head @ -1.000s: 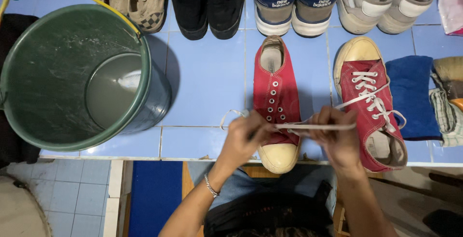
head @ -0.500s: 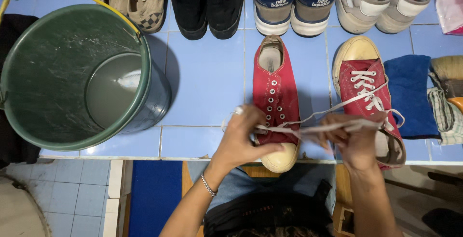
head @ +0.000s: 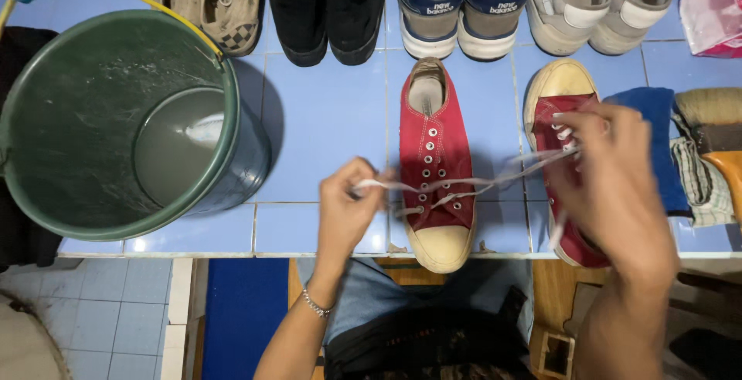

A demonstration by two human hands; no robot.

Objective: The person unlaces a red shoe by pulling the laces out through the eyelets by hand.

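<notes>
- Head view: left hand point(head: 349, 211) pinches one end of the white lace point(head: 464, 184), keeping it taut across the red shoe point(head: 434, 160).
- Right hand point(head: 614, 183) fingers are closed on the other end, raised to draw it through the eyelets.

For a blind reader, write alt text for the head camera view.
Two hands, left hand and right hand, pull a white shoelace taut across a red canvas sneaker on a blue tiled ledge. A green plastic bucket stands left; a second red sneaker lies right.
</notes>
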